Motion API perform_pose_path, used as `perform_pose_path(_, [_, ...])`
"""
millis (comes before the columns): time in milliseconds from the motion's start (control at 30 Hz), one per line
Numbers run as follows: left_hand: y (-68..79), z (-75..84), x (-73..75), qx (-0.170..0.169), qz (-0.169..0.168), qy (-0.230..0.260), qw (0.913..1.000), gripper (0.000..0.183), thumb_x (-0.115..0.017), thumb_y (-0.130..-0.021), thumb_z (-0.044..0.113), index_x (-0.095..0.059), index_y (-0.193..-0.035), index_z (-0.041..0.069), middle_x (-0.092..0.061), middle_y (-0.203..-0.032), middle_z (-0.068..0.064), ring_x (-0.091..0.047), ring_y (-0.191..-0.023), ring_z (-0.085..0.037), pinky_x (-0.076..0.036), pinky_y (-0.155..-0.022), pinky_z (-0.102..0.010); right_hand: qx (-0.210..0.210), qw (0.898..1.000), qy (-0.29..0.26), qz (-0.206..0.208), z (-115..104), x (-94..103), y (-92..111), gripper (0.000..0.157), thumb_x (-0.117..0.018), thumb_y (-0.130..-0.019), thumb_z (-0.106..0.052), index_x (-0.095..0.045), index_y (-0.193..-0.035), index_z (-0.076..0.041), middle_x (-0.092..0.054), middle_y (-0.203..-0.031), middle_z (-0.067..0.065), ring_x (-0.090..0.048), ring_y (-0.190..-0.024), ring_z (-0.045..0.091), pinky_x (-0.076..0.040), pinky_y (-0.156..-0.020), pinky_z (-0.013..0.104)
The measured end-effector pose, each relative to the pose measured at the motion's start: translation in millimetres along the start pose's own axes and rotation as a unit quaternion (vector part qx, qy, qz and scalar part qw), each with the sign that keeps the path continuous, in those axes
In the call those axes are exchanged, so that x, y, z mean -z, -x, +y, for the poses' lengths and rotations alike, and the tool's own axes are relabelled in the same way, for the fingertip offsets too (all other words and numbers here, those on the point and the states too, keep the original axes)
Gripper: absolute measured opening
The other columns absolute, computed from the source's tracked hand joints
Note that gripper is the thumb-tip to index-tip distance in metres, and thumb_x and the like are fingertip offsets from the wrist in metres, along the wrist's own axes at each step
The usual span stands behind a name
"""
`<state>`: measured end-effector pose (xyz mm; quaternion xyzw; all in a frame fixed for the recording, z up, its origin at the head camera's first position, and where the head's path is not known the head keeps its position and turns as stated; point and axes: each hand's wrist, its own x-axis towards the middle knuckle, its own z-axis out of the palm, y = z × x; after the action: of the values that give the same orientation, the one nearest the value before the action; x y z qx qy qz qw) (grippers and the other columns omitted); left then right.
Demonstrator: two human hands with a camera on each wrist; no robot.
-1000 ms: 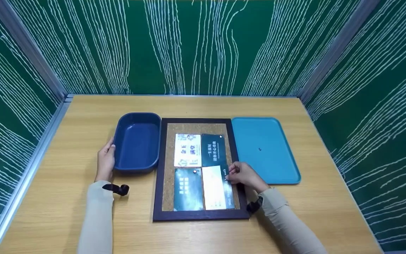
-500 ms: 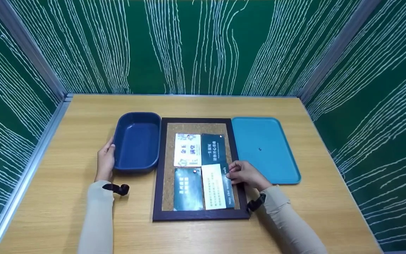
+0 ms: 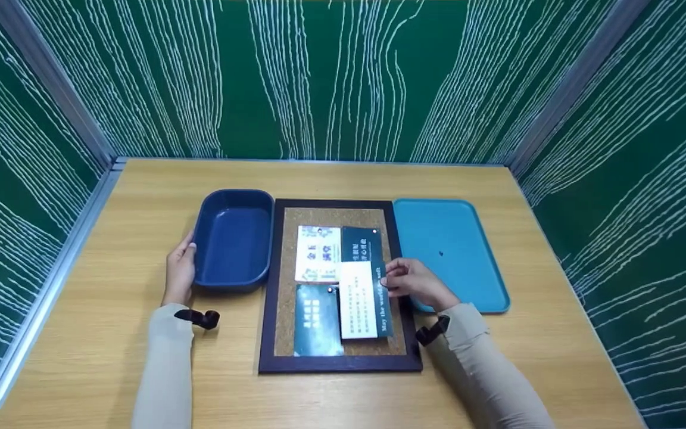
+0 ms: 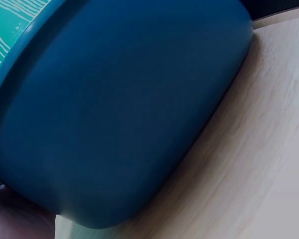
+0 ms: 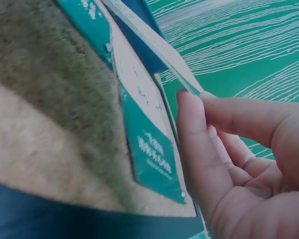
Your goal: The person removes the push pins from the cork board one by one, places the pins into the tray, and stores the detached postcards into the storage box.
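**Three settled, one loose**

At centre-left of the frame, the left hand [image 3: 180, 267] rests against the outer side of the blue basin [image 3: 236, 244], thumb at its rim; its other fingers are mostly hidden, so how far they curl cannot be told. The cork board [image 3: 343, 364] lies mid-frame, bearing the white card [image 3: 318, 256], the lower-left green card [image 3: 317, 325] and the upper-right green card [image 3: 362, 243], each apparently with one pin [image 3: 330, 290] near its top edge. The right hand [image 3: 417, 285], right of centre, pinches the two-tone card [image 3: 357, 304] clear of the cork; only this one looks left loose, so the work seems partway. Farther right is the teal tray [image 3: 456, 223]. Counted: two hands, one basin, one board, four cards, three apparent pins, one tray.
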<state>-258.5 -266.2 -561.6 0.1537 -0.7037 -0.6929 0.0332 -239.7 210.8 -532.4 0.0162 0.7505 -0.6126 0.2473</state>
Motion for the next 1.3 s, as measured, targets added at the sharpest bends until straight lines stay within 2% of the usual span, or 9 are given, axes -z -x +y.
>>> perform_pose_path(133, [-0.6,0.3,-0.8,-0.001,0.001,0.005,1.0000,0.045,-0.032,-0.106,0.017,-0.029,-0.151,0.013,-0.022,-0.159,-0.001,-0.011,-0.149,-0.014,-0.010,-0.123,-0.030,0.002,1.000,0.001,0.007,-9.2,-2.1,-2.8,0.033,-0.068,-0.085,-0.003,-0.051,-0.111,0.007,-0.057,-0.086,0.007,-0.064,-0.073,0.015,-0.060,-0.068,0.029])
perform_pose_path(333, [-0.6,1.8,-1.7,0.000,0.004,0.002,1.0000,0.045,-0.032,-0.105,0.017,-0.030,-0.150,0.013,-0.023,-0.159,-0.001,-0.013,-0.149,-0.015,-0.012,-0.123,-0.030,0.001,1.000,0.010,0.027,-22.6,-7.4,-7.7,0.034,-0.068,-0.086,-0.005,-0.054,-0.115,0.004,-0.059,-0.095,0.011,-0.065,-0.081,0.019,-0.060,-0.075,0.034])
perform_pose_path(500, [0.0,3.3,-1.3,0.002,0.003,0.000,1.0000,0.045,-0.032,-0.106,0.018,-0.029,-0.151,0.014,-0.021,-0.159,0.000,-0.012,-0.149,-0.014,-0.011,-0.123,-0.031,0.007,0.999,0.004,0.039,-33.0,-14.3,-11.6,0.037,-0.069,-0.086,-0.006,-0.055,-0.119,0.005,-0.060,-0.099,0.011,-0.064,-0.087,0.019,-0.060,-0.077,0.033])
perform_pose_path(667, [-0.9,1.6,-1.0,0.006,0.001,0.011,0.9999,0.046,-0.032,-0.106,0.018,-0.030,-0.151,0.014,-0.020,-0.160,0.000,-0.011,-0.149,-0.013,-0.011,-0.123,-0.030,0.016,0.999,0.003,0.046,-41.6,-21.8,-17.6,0.032,-0.068,-0.088,-0.008,-0.057,-0.116,0.003,-0.060,-0.103,0.011,-0.064,-0.091,0.019,-0.059,-0.081,0.035])
perform_pose_path(833, [0.5,1.7,-1.3,0.006,-0.003,0.025,0.9997,0.046,-0.032,-0.105,0.017,-0.030,-0.151,0.013,-0.019,-0.160,-0.001,-0.011,-0.149,-0.012,-0.011,-0.122,-0.028,0.005,0.999,0.001,0.052,-51.5,-30.7,-26.3,0.026,-0.069,-0.088,-0.009,-0.060,-0.111,-0.002,-0.060,-0.105,0.012,-0.065,-0.091,0.019,-0.059,-0.082,0.036])
perform_pose_path(1133, [12.7,17.7,-3.6,0.023,-0.014,0.049,0.9984,0.047,-0.031,-0.105,0.012,-0.028,-0.151,0.010,-0.015,-0.161,-0.003,-0.007,-0.149,-0.015,-0.008,-0.123,-0.031,0.001,0.998,-0.013,0.061,-68.2,-51.9,-40.9,0.023,-0.071,-0.086,-0.011,-0.064,-0.108,-0.006,-0.064,-0.105,0.013,-0.067,-0.091,0.022,-0.059,-0.080,0.033])
perform_pose_path(1300, [6.2,8.4,-2.7,0.020,-0.007,0.036,0.9991,0.046,-0.032,-0.105,0.016,-0.030,-0.151,0.014,-0.018,-0.161,0.000,-0.010,-0.149,-0.013,-0.011,-0.123,-0.030,0.005,0.998,-0.010,0.057,-78.6,-66.9,-48.9,0.026,-0.073,-0.085,-0.013,-0.065,-0.110,-0.009,-0.064,-0.109,0.011,-0.066,-0.098,0.022,-0.059,-0.081,0.032])
